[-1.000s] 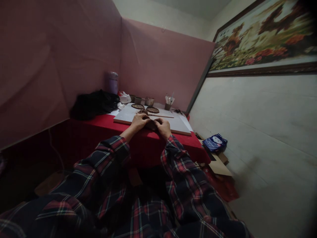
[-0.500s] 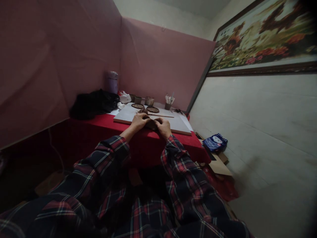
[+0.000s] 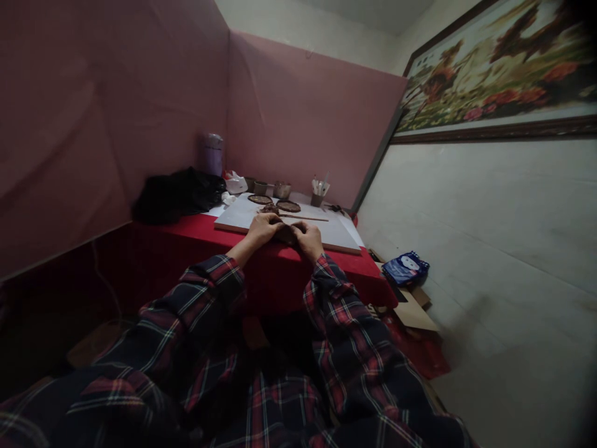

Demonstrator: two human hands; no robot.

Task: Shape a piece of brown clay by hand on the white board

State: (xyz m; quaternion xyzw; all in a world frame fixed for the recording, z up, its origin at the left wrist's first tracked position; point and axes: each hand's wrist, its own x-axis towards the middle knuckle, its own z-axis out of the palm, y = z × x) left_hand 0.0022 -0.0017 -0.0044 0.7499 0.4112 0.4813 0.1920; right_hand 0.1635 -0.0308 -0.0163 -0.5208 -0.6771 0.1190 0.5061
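At the near edge of the white board [image 3: 339,235], a dark brown piece that looks like clay [image 3: 286,235] is held between my two hands. My left hand [image 3: 263,229] pinches it from the left, and my right hand [image 3: 308,238] grips its right side. The fingers hide much of its shape. Just past my left hand lies a rough brown lump [image 3: 269,210], with a thin brown stick [image 3: 305,218] stretching right from it. Two flat dark-rimmed discs, a left one [image 3: 260,199] and a right one [image 3: 288,206], rest farther back on the board.
Small pots [image 3: 260,188] and a cup of white-handled tools [image 3: 318,193] stand behind the board. A black bag [image 3: 180,194] and a purple bottle [image 3: 213,155] are at the left. Red cloth [image 3: 186,231] covers the table; a blue packet [image 3: 405,269] lies off its right side.
Both hands keep hold of the brown clay piece in nearly the same place. The whole view has shifted very slightly.
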